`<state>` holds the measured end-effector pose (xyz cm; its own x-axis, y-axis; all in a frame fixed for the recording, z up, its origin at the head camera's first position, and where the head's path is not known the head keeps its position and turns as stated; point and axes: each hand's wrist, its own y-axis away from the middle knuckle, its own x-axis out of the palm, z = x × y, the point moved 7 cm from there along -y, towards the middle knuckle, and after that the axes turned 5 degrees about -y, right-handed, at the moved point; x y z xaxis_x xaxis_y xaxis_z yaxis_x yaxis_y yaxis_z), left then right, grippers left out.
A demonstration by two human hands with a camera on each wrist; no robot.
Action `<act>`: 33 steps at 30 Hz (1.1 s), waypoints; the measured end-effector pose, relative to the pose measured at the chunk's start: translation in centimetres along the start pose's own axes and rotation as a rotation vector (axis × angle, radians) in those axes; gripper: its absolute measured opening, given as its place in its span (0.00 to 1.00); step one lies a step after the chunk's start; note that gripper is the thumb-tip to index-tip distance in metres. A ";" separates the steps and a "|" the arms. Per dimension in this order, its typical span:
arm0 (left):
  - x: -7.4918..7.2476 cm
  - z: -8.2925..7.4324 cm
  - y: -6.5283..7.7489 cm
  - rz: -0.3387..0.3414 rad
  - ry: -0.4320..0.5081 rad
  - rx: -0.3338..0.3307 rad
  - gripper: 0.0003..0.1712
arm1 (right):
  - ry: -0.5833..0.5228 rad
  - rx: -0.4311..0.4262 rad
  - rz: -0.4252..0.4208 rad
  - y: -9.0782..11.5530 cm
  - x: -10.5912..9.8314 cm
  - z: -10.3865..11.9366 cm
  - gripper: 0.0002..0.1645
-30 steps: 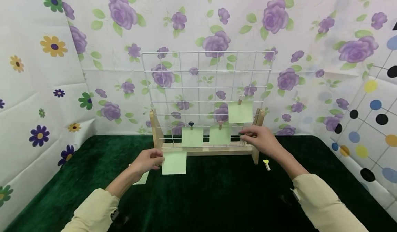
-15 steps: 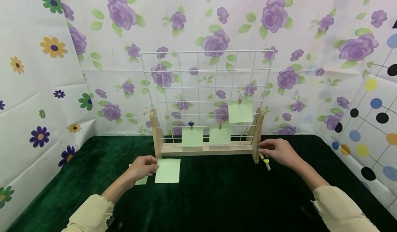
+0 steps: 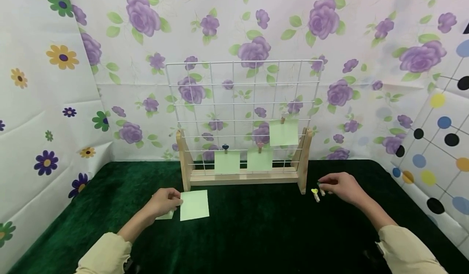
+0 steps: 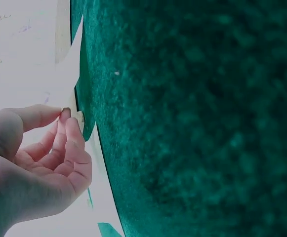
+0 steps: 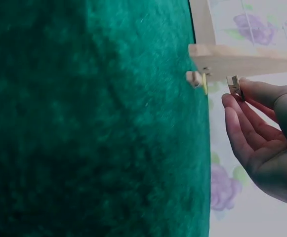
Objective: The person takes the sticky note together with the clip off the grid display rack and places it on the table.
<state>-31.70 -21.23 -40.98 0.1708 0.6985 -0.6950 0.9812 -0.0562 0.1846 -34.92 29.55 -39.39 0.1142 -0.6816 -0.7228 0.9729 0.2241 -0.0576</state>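
Note:
At the left, my left hand (image 3: 163, 204) pinches a pale green sticky note (image 3: 194, 205) by its left edge, just above the green cloth. Another green note (image 3: 165, 215) lies partly hidden under that hand. On the right side, my right hand (image 3: 342, 187) holds a small wooden clothespin (image 5: 233, 86) between thumb and fingertips. A clothespin with a yellow heart (image 3: 315, 194) lies on the cloth beside it. Behind them stands a white wire grid (image 3: 244, 103) in a wooden base. Green notes hang on it, one clipped upper right (image 3: 283, 132), one lower middle (image 3: 259, 160), one lower left (image 3: 227, 162).
Dark green velvety cloth (image 3: 249, 233) covers the table. The stand's wooden foot (image 3: 303, 162) is just left of the loose clothespin. A floral sheet (image 3: 227, 21) hangs close behind the grid.
My right hand has moved right and down, away from the grid, with the clothespin. My left hand has drawn the note left and toward me, away from the stand.

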 end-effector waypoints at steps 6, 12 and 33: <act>-0.2 0.2 -0.1 -0.010 -0.034 -0.010 0.11 | 0.001 0.034 -0.001 0.1 -0.1 -1.3 0.19; -0.3 0.5 -0.3 -0.012 -0.061 -0.006 0.12 | -0.032 0.074 0.013 0.2 0.2 -2.3 0.19; -0.7 1.2 -0.3 -0.037 -0.025 -0.029 0.15 | -0.037 0.107 0.041 0.0 0.8 -2.7 0.18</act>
<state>-32.01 -22.59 -41.34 0.1367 0.6819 -0.7185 0.9840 -0.0096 0.1781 -35.42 30.89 -41.84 0.1598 -0.6993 -0.6967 0.9829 0.1782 0.0466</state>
